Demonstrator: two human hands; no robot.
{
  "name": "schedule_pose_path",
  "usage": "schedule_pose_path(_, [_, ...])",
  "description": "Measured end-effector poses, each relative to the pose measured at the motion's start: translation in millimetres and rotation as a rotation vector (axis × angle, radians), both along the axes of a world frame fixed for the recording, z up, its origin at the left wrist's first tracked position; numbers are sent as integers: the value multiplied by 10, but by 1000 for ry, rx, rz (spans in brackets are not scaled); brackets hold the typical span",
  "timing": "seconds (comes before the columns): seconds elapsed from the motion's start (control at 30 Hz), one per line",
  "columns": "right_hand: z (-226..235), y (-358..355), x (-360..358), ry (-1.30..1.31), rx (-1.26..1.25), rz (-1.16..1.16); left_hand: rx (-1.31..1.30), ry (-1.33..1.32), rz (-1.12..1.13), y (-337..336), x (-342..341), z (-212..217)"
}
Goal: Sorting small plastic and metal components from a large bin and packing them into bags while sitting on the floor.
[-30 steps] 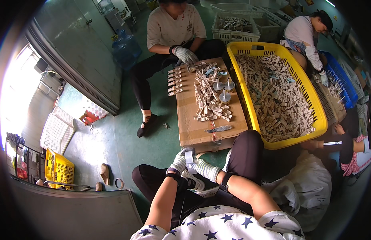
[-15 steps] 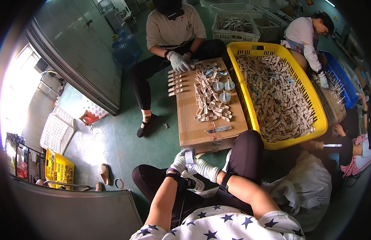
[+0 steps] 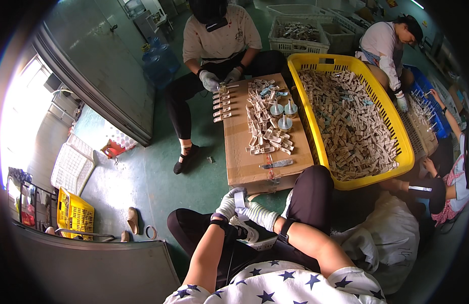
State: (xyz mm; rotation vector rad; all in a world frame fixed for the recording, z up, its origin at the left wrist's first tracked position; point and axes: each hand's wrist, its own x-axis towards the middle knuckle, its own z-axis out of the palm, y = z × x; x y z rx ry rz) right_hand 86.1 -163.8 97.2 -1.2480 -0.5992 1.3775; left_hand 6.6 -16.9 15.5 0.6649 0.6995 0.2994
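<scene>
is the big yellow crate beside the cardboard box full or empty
Well filled, not empty: pale clips lie heaped across the yellow crate and hide its floor.

A small white strip (image 3: pixel 239 199) between two gloved hands

The strip is flat, plain and pale, like a bit of paper or tape. It looks longer than wide, and its long side points toward the cardboard box (image 3: pixel 247 172). It sits where the left hand (image 3: pixel 225 206) and right hand (image 3: pixel 260 214) meet, just before the box's near edge. It is too small to tell which fingers pinch it.
</scene>
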Motion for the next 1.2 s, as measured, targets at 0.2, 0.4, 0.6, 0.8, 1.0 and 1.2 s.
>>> schedule_pose_path(0.2, [96,-25,22,-31,-29,22,12,15,2,-16,-10,46])
schedule_pose_path(0.4, [-126,7,17,101,-12,45,-7,2,13,-21,13,33])
schedule_pose_path(0.6, [-226,28,-3,159,-5,26,-16,13,11,-21,8,39])
schedule_pose_path(0.8, [-340,48,-21,161,-1,12,94,12,7,-57,10,66])
schedule_pose_path(1.0, [-320,50,-32,168,2,-3,-6,1,8,-28,-1,66])
schedule_pose_path(1.2, [-319,51,-38,195,8,-8,144,14,-20,-36,-15,17])
